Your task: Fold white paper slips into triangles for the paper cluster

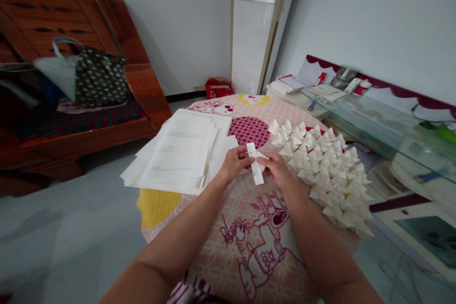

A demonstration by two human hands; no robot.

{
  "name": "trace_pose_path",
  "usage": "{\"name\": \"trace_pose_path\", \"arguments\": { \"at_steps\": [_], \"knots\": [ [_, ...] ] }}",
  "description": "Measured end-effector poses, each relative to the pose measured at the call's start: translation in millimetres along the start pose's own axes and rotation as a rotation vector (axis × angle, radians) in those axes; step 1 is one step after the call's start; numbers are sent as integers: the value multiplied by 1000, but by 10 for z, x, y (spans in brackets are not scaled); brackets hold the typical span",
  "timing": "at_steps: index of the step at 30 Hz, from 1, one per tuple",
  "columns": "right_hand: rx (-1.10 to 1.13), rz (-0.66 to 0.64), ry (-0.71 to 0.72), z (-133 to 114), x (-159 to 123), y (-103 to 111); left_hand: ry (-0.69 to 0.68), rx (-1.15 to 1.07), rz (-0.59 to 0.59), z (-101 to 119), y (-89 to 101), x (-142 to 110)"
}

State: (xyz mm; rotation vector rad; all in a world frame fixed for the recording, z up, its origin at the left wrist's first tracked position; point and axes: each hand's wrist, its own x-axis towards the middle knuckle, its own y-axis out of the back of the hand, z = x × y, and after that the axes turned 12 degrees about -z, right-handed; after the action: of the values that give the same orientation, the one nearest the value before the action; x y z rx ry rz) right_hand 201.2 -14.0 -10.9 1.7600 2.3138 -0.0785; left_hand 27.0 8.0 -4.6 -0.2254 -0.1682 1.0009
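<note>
Near the middle of the round table, a folded white paper strip (255,168) with small printed marks is held between both hands. My left hand (235,163) pinches its left edge with thumb and fingers. On the other side, my right hand (278,168) is closed on it, and a second paper end juts toward that hand, so the strips look crossed. To the right stand rows of many pointed folded paper pieces (320,161). A stack of printed paper sheets (178,147) lies to the left of my left hand.
A pink patterned tablecloth (249,228) covers the table. At the right is a glass-topped stand (384,128) with papers, a metal pot (345,75) and cups. A wooden bench (142,90) holding a dark patterned bag (101,76) is at the left; a tall white cabinet unit (252,38) stands behind.
</note>
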Motion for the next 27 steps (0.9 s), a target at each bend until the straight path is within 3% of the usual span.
{"name": "trace_pose_path", "arguments": {
  "at_steps": [4, 10, 18, 27],
  "knots": [
    [69, 1, -18, 27, 30, -2, 15, -91, -65, -6, -6, -35],
    [308, -60, 76, 92, 40, -12, 49, -184, -86, -15, -28, -52],
    [215, -45, 43, 101, 22, -55, 55, -185, -58, -20, -38, -74],
    [136, 51, 147, 92, -52, -132, -148, 95, 187, -40, -21, -19]
  ]
}}
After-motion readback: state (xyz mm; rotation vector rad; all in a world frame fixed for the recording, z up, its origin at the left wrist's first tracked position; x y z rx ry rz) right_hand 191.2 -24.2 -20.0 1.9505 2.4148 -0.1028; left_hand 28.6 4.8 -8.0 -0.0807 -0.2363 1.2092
